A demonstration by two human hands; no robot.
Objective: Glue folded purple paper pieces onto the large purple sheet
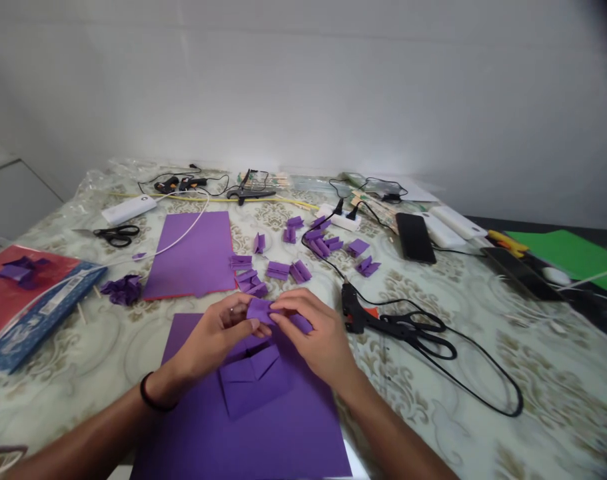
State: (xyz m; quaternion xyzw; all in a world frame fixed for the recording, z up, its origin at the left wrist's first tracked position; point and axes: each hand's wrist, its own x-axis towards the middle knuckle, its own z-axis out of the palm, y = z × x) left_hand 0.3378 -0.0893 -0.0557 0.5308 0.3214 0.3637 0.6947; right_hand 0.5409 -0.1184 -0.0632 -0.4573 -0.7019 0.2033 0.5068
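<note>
My left grip (216, 339) and right grip (319, 328) both pinch small purple paper piece (258, 309), held above large purple sheet (263, 447). Step looks like creasing: I should align edges first, steady with left, press evenly with right, avoid twisting thin paper.

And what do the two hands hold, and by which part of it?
The left hand and right hand pinch a small purple paper piece by its opposite sides.
</note>
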